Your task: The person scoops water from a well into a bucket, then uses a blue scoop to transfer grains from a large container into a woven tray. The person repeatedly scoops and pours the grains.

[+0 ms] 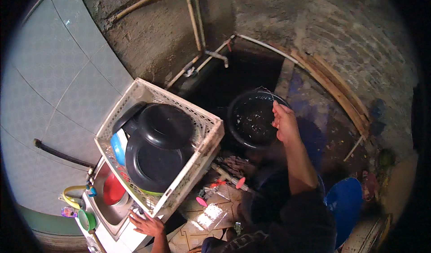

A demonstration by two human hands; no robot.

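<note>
A dark bucket [232,128] with water in it hangs or stands in front of me, right of the crate; what is under it is too dark to tell. Its thin wire handle [268,91] runs up into my right hand [285,122], whose fingers are closed around it. Low on the left, my left hand [147,226] lies with spread fingers on the white counter [129,236], against the near corner of a white plastic crate [215,134]. Inside the crate are a black rounded pan or bowl [167,125], a larger black one [157,163] and a blue item [117,148].
A steel sink [122,216] holds a red bowl [115,189]; a green bowl [86,220] sits beside it. Behind the bucket is a dark basin area with a pipe tap [220,57]. Wooden planks [334,90] and a blue tub [345,208] are at the right.
</note>
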